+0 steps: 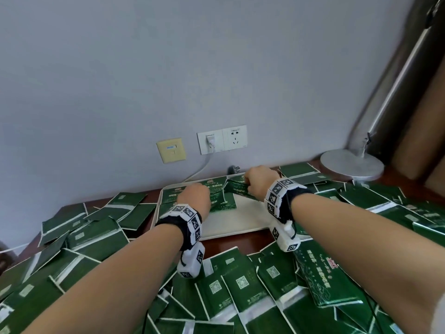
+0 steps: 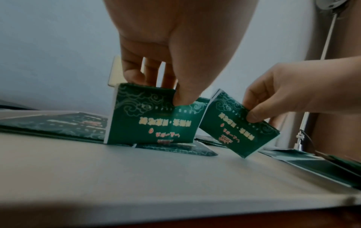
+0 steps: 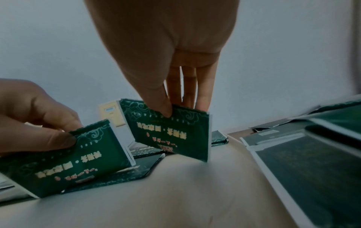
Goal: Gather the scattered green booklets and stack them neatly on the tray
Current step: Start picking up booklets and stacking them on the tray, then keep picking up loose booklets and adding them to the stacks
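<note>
Pinching a green booklet (image 2: pixel 150 121) between thumb and fingers, the left hand (image 1: pixel 195 197) stood it on its bottom edge on the white tray (image 1: pixel 240 220). The booklet touched another booklet lying flat (image 2: pixel 175 147) on the tray. The right hand (image 1: pixel 261 183), at 2 o'clock from the left hand, pinched a second booklet (image 2: pixel 238 123) the same way. That one was tilted, with one low corner on or just above the tray; I could not tell which. More flat booklets (image 1: pixel 173 192) lay at the tray's 10 o'clock corner. Many loose green booklets (image 1: pixel 240 285) covered the brown table (image 1: pixel 231 242) all around the tray, mostly at 6 o'clock. On the grey wall at 12 o'clock was a white socket (image 1: pixel 222 139) with a plug in it. A round lamp base (image 1: pixel 351 165) stood at 2 o'clock.
</note>
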Tool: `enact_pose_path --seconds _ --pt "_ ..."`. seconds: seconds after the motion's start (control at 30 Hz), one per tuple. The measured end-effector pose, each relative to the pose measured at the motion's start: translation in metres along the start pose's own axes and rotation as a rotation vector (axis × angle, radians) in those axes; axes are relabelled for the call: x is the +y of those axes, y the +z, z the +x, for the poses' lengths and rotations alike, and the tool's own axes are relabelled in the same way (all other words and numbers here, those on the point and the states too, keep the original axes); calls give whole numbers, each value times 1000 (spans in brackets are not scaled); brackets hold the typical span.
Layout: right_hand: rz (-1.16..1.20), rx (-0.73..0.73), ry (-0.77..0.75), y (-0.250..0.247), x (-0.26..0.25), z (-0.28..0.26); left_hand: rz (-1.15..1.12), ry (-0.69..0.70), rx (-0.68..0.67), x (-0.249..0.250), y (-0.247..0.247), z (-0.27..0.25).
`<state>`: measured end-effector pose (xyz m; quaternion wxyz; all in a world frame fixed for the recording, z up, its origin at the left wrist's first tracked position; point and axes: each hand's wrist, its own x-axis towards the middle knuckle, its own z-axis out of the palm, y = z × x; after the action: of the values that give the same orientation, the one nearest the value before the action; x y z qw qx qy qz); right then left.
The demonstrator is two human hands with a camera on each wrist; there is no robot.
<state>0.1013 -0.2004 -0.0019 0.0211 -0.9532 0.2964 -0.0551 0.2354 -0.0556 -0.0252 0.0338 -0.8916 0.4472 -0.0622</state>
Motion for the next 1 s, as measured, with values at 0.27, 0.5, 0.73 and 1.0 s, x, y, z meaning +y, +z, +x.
enact_pose_path --seconds 0.27,0.5,0.73,1.0 --pt "-140 -44 -69 12 -1 21 113 55 77 9 3 14" --pt "-175 -246 -68 34 9 31 -96 182 -97 3 26 20" --pt "-186 -404 -84 46 9 31 -60 167 -259 5 30 14" --pt "-161 -413 -34 45 11 28 -42 146 -362 15 26 11"
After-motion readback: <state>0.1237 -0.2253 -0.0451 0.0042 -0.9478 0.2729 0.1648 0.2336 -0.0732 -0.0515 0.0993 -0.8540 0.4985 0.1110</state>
